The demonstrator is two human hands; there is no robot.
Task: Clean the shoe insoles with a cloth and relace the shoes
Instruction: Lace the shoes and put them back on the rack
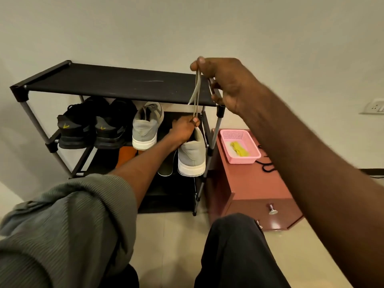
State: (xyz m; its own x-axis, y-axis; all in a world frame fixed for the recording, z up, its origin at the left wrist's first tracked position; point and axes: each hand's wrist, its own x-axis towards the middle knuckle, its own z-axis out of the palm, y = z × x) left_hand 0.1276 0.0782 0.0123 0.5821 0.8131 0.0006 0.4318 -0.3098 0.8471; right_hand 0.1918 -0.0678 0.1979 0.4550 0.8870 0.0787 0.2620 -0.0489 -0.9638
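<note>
Here, a black shoe rack [116,84] is stood against the wall, its fabric top shelf bare and its middle shelf loaded with footwear, heels turned outward. Just beside it on the right a reddish-brown cabinet [255,183] is set, low enough for supplies to be kept within reach. On the middle shelf a pair of black shoes [93,125] is lined up at the left, with a grey shoe [146,126] next to them. A second grey shoe [192,154] is tipped out over the shelf's front edge, heel toward the camera, presumably so that its opening can be reached.

That shoe is steadied at its collar by the left hand [182,129], the fingers curled over the rim and the thumb pressed near the base of the lace. A pale shoelace [195,94] is drawn up from the shoe in two strands and is pinched at its upper ends between thumb and forefinger of the right hand [226,82], raised above the rack, probably to keep the strands taut and even for lacing.

On the cabinet a pink basket [241,148] is placed, and a yellow cloth [240,149] is laid in it. A black lace [267,163] is left lying beside the basket. Under the middle shelf an orange insole [124,156] and a dark one [165,165] are propped upright, likely to air.
</note>
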